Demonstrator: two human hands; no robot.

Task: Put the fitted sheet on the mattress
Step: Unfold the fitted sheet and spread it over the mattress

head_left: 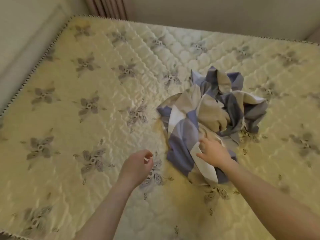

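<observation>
The right hand (213, 153) has its fingers (201, 142) spread open and laid on the near end of the fitted sheet (207, 115), touching the cloth but not yet pinching it. The left hand (136, 166) hovers just beside that same near end, to its left, over bare mattress (78, 84); its fingers (148, 155) are loosely curled and hold nothing.

From the right fingers the sheet runs away and slightly to the right, its long axis pointing toward the far edge of the bed. The right hand is plainly the nearer of the 2, so the first grip likely falls to it, with the left coming across to find a second hold.

The sheet is a crumpled heap in blocks of blue-violet, grey, beige and white, bunched highest at its far end. No elastic corner can be made out. It lies right of the mattress centre, and the quilted, flower-patterned top is otherwise uncovered.
</observation>
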